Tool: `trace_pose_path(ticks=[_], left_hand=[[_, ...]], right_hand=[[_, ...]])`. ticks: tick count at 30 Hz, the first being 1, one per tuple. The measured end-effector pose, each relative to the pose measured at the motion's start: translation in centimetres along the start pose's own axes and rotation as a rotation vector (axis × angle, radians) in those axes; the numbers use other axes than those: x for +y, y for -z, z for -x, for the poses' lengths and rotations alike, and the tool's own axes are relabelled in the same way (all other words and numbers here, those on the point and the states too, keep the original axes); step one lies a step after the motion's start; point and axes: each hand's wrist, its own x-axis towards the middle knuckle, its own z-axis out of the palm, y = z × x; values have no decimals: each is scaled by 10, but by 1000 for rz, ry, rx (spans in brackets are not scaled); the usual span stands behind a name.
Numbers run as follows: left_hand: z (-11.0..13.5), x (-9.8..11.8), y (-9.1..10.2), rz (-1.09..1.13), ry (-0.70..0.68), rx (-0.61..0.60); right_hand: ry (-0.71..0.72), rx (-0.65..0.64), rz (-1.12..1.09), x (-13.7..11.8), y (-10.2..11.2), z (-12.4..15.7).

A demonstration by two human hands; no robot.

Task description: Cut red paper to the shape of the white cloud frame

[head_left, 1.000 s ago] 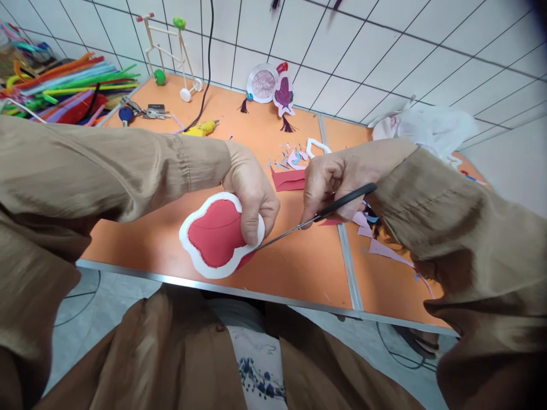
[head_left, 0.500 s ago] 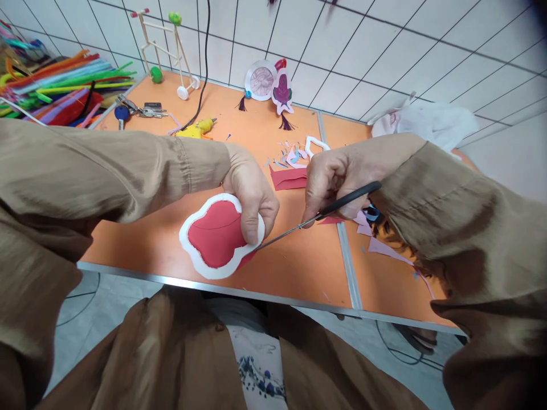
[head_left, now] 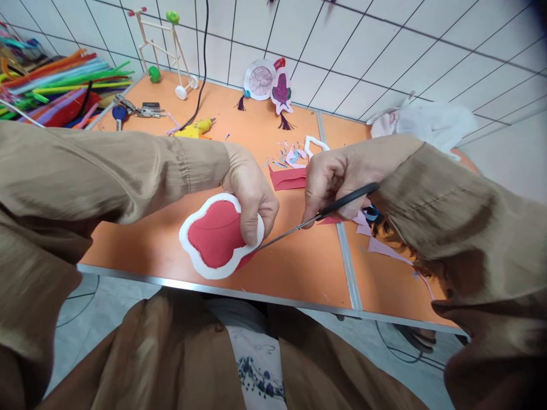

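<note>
Between the thumb and fingers of my left hand (head_left: 253,193) is a flower-shaped paper cutout (head_left: 216,234), red in the middle with a wide white scalloped border. A thin curved line crosses its red face. A bit of red paper (head_left: 247,260) sticks out from under its lower right edge. My right hand (head_left: 337,179) is closed on a pair of scissors (head_left: 342,204) with black handles. The blade tips touch the cutout's right edge, just below my left thumb. Whether the blades are parted there I cannot tell.
Folded red paper (head_left: 288,178) and paper scraps (head_left: 288,155) lie beyond my hands. A yellow glue gun (head_left: 194,128), keys (head_left: 145,110) and a stick frame on wheels (head_left: 166,54) stand farther left. Two tasselled ornaments (head_left: 260,80) lean on the tiled wall. A plastic bag (head_left: 427,125) sits back right.
Both hands, the cutout and the scissors stay in nearly the same place. The view has shifted very slightly.
</note>
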Motion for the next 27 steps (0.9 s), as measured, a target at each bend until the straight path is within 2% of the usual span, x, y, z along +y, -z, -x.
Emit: trace_pose_path(ticks=[2,3,5,6,9,11,14,18,20,23,27], left_hand=[[8,-11,-5,-179,231,-390],[11,-17,-6,-167,188,-437],[14,-25,-4,-73,-3,-337],[14,-25,-1,-70,-52,-298],[14,-12,10,-174,3,-316],[20,0,18,-138,-25,-289],[44,3,23,-65,12,-352],[76,-19,16,154,-195,-41],[84,-31,9,267,-216,23],[87,-42,-2,339,-221,58],[83,-48,-8,411,-241,141]], right_hand=[[6,3,5,1,0,0],[-3,0,-6,1,1,0],[-31,-16,-22,1,3,0],[-45,-32,-21,1,3,0],[-55,-65,9,5,5,5],[-24,-24,26,13,2,11],[80,117,-53,36,-8,19],[245,367,-198,71,-29,19],[319,516,-213,82,-39,16],[383,611,-143,88,-51,14],[464,663,130,80,-56,18]])
